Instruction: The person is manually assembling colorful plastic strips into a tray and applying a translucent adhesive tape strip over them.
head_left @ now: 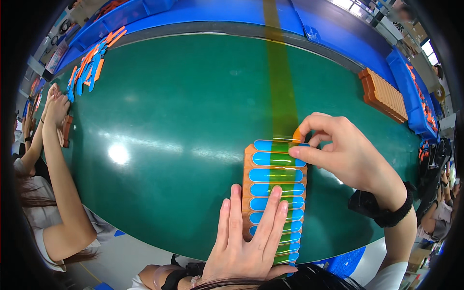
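On tray, flat left hand

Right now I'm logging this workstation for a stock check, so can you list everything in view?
Slotted tray: one, orange, on the table near the lower middle, under the hands.
Blue strips in tray: about ten, stacked in a column.
Tape band: one, translucent amber, running from the far edge down over the strips.
Table: one, green.
Second tray: one, orange, far right.
Loose strips: a pile, blue and orange, far left.
Bins: blue, along the far edge.
Co-worker's arms: left edge.
Left hand: flat on the lower strips.
Right hand: pinching the tape at the tray's top.
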`<state>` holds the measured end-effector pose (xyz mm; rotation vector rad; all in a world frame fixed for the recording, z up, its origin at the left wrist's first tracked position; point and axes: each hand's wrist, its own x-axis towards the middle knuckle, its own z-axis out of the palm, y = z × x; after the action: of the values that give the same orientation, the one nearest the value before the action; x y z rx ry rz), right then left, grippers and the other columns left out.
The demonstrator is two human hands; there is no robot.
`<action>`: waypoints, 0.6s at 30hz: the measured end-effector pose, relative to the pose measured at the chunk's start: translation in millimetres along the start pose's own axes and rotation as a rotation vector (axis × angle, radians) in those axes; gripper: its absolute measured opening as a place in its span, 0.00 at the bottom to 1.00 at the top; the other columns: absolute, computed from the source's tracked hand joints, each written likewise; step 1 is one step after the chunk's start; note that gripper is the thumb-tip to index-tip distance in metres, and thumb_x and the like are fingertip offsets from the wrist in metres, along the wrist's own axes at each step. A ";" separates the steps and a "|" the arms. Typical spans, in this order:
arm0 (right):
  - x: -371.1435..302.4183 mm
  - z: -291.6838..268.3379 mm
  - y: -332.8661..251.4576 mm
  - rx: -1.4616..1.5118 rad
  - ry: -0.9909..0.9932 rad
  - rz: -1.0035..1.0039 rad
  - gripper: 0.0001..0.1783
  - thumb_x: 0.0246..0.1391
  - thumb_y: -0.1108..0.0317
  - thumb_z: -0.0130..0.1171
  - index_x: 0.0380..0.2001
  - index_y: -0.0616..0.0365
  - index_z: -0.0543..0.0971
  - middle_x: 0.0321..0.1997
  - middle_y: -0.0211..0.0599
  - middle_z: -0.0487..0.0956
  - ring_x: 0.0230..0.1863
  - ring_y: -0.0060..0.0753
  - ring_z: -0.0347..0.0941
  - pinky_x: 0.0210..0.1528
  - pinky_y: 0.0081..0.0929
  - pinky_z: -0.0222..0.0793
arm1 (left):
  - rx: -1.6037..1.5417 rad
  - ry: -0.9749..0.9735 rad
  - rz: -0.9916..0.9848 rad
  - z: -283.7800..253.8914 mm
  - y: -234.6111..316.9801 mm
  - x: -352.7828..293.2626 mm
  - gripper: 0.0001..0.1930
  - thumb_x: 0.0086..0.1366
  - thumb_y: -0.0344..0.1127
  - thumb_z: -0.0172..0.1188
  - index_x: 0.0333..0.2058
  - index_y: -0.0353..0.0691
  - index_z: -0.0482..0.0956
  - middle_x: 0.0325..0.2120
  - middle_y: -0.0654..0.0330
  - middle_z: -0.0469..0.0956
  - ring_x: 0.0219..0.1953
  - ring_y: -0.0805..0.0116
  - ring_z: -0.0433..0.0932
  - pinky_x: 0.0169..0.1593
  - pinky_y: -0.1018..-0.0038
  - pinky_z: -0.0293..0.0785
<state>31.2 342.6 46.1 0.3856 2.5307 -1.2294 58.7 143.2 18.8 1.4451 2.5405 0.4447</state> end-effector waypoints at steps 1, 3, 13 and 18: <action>0.8 1.0 2.0 0.016 0.005 -0.022 0.11 0.43 0.67 0.57 0.24 0.66 0.69 0.24 0.30 0.68 0.23 0.13 0.63 0.19 0.13 0.57 | -0.002 -0.003 0.000 2.0 -0.3 -0.2 0.43 0.46 0.66 0.45 0.51 0.34 0.59 0.53 0.50 0.56 0.51 0.35 0.56 0.54 0.52 0.52; 1.5 1.7 4.2 0.034 0.008 -0.042 0.12 0.43 0.67 0.57 0.23 0.66 0.69 0.24 0.30 0.68 0.23 0.13 0.63 0.19 0.13 0.57 | -0.037 0.031 -0.008 5.5 -1.2 -0.6 0.43 0.47 0.65 0.45 0.51 0.33 0.59 0.54 0.50 0.56 0.51 0.34 0.56 0.53 0.52 0.53; 1.7 -0.6 3.7 0.023 -0.006 0.000 0.11 0.43 0.68 0.57 0.23 0.66 0.69 0.21 0.30 0.68 0.21 0.10 0.61 0.18 0.11 0.55 | 0.050 0.006 0.024 1.5 -1.5 0.4 0.41 0.46 0.63 0.47 0.51 0.34 0.60 0.53 0.51 0.56 0.53 0.43 0.57 0.52 0.49 0.52; -0.6 -1.9 -1.5 0.049 0.000 -0.014 0.11 0.43 0.68 0.58 0.24 0.65 0.69 0.18 0.29 0.69 0.19 0.08 0.59 0.16 0.09 0.52 | 0.124 -0.023 0.042 -1.5 -4.8 -1.2 0.36 0.45 0.55 0.52 0.51 0.38 0.61 0.53 0.54 0.57 0.56 0.49 0.54 0.54 0.50 0.49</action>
<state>30.9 343.2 48.6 0.3790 2.5111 -1.2986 55.1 139.6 18.5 1.5390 2.5647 0.2787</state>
